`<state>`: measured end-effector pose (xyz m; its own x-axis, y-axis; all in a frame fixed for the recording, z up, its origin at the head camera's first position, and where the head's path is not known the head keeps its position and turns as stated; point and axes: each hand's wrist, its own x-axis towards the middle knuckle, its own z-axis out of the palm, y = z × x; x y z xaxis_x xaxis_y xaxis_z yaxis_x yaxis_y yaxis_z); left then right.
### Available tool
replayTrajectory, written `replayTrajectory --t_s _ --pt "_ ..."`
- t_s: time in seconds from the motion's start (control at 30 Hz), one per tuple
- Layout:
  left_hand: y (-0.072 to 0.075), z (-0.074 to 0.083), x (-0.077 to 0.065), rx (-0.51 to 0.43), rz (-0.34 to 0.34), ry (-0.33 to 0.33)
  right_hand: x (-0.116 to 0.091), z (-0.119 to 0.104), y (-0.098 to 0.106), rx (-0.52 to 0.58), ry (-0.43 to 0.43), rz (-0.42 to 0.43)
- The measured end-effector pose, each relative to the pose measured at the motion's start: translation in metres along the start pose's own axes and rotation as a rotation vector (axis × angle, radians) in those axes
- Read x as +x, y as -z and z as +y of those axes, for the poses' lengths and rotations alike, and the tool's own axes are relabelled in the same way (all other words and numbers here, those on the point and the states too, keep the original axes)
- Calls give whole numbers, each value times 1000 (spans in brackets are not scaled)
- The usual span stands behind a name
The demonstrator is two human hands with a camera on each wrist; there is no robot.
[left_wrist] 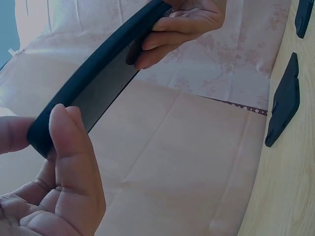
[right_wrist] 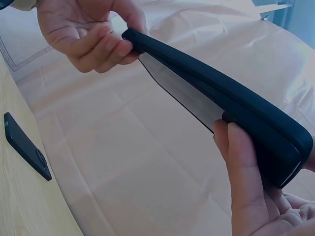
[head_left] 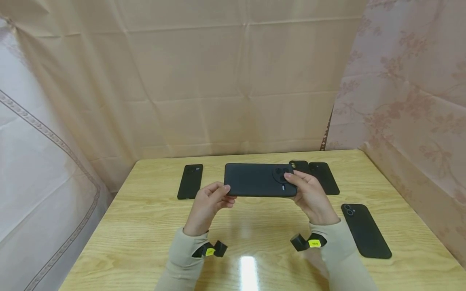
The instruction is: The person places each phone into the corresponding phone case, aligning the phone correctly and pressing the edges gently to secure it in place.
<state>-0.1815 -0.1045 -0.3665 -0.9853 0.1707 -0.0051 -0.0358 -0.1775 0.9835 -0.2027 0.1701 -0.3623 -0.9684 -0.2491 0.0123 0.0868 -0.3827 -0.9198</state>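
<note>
Beige sleeves [head_left: 180, 262] lead, in the head view, to a black phone [head_left: 251, 180] with the table [head_left: 127, 230] beneath, its left end pinched by the left hand [head_left: 206, 207], its camera end by the right hand [head_left: 314, 200]. Left wrist view shows two dark slabs [left_wrist: 284, 103] right of that phone; right wrist view shows one handset [right_wrist: 27, 147] lower left of it.

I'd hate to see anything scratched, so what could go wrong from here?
The black phone or case might slip and hit the table, since the left hand and right hand hold it raised, only by its ends. The right sleeve could nudge the black item with two lenses, which appears close beside it in the head view. The right thumb might smudge the round camera area it reaches.
</note>
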Motion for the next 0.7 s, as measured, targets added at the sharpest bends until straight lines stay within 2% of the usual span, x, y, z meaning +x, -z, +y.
replayTrajectory --t_s 0.17,0.47,0.7 --pt "1 0 0 -36 23 -19 -1 1 -2 13 1 -15" --pt "1 2 2 -107 126 -62 0 4 -6 -3 -9 -63" --pt "2 4 0 -106 123 -80 0 6 -5 0 -32 -69"
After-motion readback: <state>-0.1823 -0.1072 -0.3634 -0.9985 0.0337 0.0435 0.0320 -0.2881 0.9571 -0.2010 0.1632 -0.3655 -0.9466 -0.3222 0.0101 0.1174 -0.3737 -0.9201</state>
